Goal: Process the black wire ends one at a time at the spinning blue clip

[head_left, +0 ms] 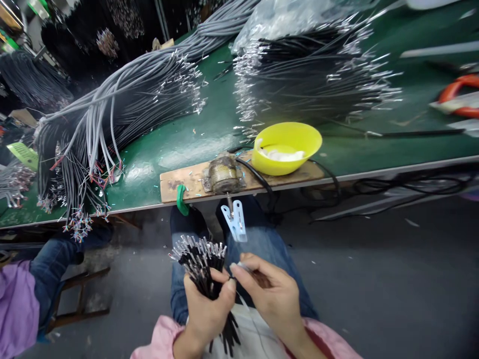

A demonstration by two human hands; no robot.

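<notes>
My left hand (209,306) is wrapped round a bundle of short black cables (202,264) over my lap. Their stripped, silvery ends fan out above the fingers, and the black tails hang below the palm. Close beside it, my right hand (275,294) is closed in a pinch on a small whitish piece (244,268), at the left thumb tip. A thin white strand (254,321) trails down between the hands; whether it joins that piece is unclear. Just beyond the hands, a light blue clothespin (235,222) sits at the shaft of a small motor (223,173).
The motor is on a wooden board (170,188) at the green table's (179,144) edge, by a green clamp (182,199) and a yellow bowl (288,144) with white material inside. Cable piles (299,85) lie behind; orange-handled scissors (458,94) are right. A person in purple (18,299) sits left.
</notes>
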